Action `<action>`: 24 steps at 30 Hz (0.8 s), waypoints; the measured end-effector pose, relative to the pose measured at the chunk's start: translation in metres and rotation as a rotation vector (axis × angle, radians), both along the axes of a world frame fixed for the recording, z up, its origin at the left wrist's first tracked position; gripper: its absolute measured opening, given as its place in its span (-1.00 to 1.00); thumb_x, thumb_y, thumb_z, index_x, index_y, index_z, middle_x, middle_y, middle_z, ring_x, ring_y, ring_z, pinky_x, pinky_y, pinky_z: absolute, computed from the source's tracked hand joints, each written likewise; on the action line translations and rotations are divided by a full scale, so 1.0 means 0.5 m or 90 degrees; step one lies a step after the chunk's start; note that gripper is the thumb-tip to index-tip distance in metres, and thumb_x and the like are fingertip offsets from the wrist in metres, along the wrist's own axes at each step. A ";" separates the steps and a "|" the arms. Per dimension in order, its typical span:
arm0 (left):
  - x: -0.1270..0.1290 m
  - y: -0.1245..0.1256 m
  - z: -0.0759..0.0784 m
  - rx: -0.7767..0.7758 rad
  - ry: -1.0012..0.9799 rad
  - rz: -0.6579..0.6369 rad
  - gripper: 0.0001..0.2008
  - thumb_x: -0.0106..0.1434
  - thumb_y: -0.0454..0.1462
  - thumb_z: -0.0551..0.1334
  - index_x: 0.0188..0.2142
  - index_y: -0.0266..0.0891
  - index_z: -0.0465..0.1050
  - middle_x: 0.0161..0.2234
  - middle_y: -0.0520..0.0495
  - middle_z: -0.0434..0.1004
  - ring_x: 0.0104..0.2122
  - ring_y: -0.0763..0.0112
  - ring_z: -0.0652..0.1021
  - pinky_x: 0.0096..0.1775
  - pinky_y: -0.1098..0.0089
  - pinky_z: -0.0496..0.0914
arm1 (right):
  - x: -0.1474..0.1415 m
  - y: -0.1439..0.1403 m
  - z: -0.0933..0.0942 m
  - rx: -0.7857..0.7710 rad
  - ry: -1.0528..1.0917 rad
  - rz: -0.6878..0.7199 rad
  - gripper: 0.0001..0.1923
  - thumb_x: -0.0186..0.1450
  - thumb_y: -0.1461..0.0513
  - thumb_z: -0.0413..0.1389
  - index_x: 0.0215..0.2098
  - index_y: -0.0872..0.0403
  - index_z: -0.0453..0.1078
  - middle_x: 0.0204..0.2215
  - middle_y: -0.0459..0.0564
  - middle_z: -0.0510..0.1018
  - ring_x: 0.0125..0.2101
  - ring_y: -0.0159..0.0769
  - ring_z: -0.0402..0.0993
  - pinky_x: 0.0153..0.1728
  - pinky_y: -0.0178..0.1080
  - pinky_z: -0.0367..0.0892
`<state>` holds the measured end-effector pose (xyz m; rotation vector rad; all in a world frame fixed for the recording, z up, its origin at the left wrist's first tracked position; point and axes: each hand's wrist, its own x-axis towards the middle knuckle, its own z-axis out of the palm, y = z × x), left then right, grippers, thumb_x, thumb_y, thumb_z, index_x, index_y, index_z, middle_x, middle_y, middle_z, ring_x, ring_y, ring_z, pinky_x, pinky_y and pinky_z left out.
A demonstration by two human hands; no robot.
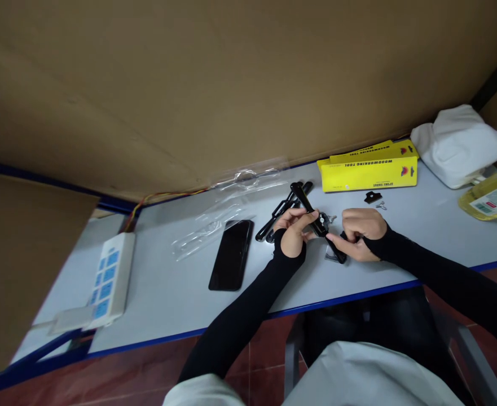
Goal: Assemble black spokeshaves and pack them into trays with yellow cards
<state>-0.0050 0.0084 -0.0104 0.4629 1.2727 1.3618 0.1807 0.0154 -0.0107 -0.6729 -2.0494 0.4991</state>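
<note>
Black tool [316,217], a two-handled metal one with a small silver part at its middle, sits between both my hands just above the worktop [167,293], a little right of the centre of the pale surface. My left hand [294,230] has its fingers [305,215] curled round the upper handle, thumb and forefinger pinching the tool near its middle. My right hand [360,232] lies low with its knuckles up, and its fingers are pressed together round the lower handle, whose black end pokes out beside my thumb and touches the worktop. Both my arms wear long black sleeves that reach over the palms. Just behind my left hand lies a second black tool [276,217] of the same kind, flat on the worktop and touching nothing I hold. Left of that is a dark phone [231,255], face up, and beside and behind it lie crumpled clear plastic bags [218,217]. A yellow box [369,167] with black lettering lies at the back edge against the cardboard wall [231,84]. Between the box and my right hand are a small black plate [372,197] and a tiny silver screw [381,206], close together. A white cloth bundle [460,144] sits in the far right corner, a bottle of yellow liquid [491,197] near it. A white power strip [110,279] lies far left.
</note>
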 end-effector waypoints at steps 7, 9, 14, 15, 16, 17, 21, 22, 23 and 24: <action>0.003 -0.004 0.000 -0.011 0.002 -0.019 -0.51 -0.25 -0.27 0.61 -0.37 -0.20 0.42 -0.37 -0.02 0.68 -0.42 0.26 0.68 -0.49 0.34 0.56 | 0.000 0.003 -0.006 0.024 -0.034 -0.061 -0.71 0.35 0.17 0.30 -0.45 0.03 0.33 -0.53 -0.17 0.33 -0.56 -0.43 0.18 -0.51 -0.27 0.14; 0.003 -0.003 -0.001 -0.008 0.004 -0.006 -0.52 -0.25 -0.27 0.60 -0.38 -0.20 0.42 -0.37 -0.03 0.68 -0.43 0.26 0.68 -0.49 0.33 0.57 | 0.002 0.004 -0.001 0.034 -0.018 -0.081 -0.60 0.31 0.17 0.35 -0.52 0.03 0.24 -0.59 -0.21 0.25 -0.60 -0.45 0.11 -0.53 -0.26 0.08; 0.001 -0.002 -0.005 0.005 0.021 -0.006 -0.53 -0.21 -0.24 0.61 -0.36 -0.19 0.43 -0.34 -0.04 0.70 -0.39 0.22 0.69 -0.49 0.34 0.56 | 0.004 0.004 0.003 -0.009 -0.052 -0.035 -0.81 0.36 0.11 0.31 -0.26 0.04 0.46 -0.44 -0.15 0.45 -0.57 -0.45 0.23 -0.53 -0.29 0.16; 0.001 -0.002 -0.005 0.004 0.019 -0.007 -0.53 -0.21 -0.24 0.61 -0.35 -0.19 0.44 -0.33 -0.04 0.70 -0.37 0.21 0.70 -0.49 0.34 0.56 | 0.004 0.004 0.002 0.006 -0.056 -0.030 -0.75 0.37 0.13 0.30 -0.39 0.03 0.40 -0.52 -0.17 0.39 -0.58 -0.44 0.19 -0.53 -0.28 0.14; 0.002 -0.003 -0.004 0.002 0.015 -0.005 -0.53 -0.22 -0.25 0.61 -0.36 -0.19 0.43 -0.34 -0.04 0.70 -0.36 0.21 0.70 -0.48 0.34 0.56 | 0.004 0.004 0.001 0.022 -0.051 -0.034 -0.64 0.37 0.14 0.31 -0.51 0.03 0.31 -0.59 -0.20 0.30 -0.60 -0.44 0.14 -0.54 -0.27 0.12; 0.002 -0.003 -0.003 -0.001 0.011 -0.004 -0.53 -0.23 -0.25 0.61 -0.37 -0.19 0.43 -0.35 -0.04 0.70 -0.36 0.21 0.70 -0.48 0.34 0.56 | 0.005 0.003 0.000 0.032 -0.040 -0.041 -0.57 0.36 0.16 0.32 -0.56 0.03 0.25 -0.62 -0.21 0.25 -0.61 -0.44 0.10 -0.55 -0.26 0.10; 0.004 -0.003 0.003 -0.003 0.002 -0.005 -0.52 -0.26 -0.27 0.61 -0.38 -0.20 0.44 -0.38 -0.02 0.68 -0.38 0.24 0.68 -0.51 0.36 0.54 | 0.005 0.002 0.002 -0.017 -0.039 -0.031 -0.83 0.35 0.16 0.33 -0.18 0.05 0.49 -0.41 -0.15 0.46 -0.60 -0.48 0.18 -0.56 -0.30 0.16; 0.004 -0.003 0.004 -0.004 0.003 -0.006 -0.53 -0.26 -0.27 0.61 -0.38 -0.20 0.44 -0.37 -0.02 0.68 -0.38 0.24 0.68 -0.51 0.37 0.54 | 0.004 0.001 0.003 -0.022 -0.047 -0.028 -0.82 0.36 0.15 0.31 -0.15 0.05 0.50 -0.40 -0.14 0.47 -0.59 -0.47 0.20 -0.56 -0.30 0.16; 0.004 -0.003 0.005 -0.005 0.004 -0.007 -0.53 -0.25 -0.27 0.61 -0.38 -0.19 0.44 -0.37 -0.03 0.68 -0.38 0.25 0.68 -0.51 0.38 0.54 | 0.003 0.000 0.004 -0.015 -0.053 -0.032 -0.85 0.37 0.14 0.30 -0.23 0.05 0.49 -0.45 -0.15 0.44 -0.59 -0.46 0.19 -0.56 -0.29 0.15; 0.004 -0.004 0.005 -0.008 0.005 -0.007 -0.53 -0.25 -0.27 0.61 -0.38 -0.19 0.44 -0.36 -0.03 0.69 -0.38 0.25 0.68 -0.50 0.38 0.54 | 0.002 0.000 0.004 -0.001 -0.055 -0.043 -0.77 0.38 0.14 0.29 -0.38 0.04 0.43 -0.53 -0.17 0.37 -0.60 -0.45 0.16 -0.56 -0.28 0.11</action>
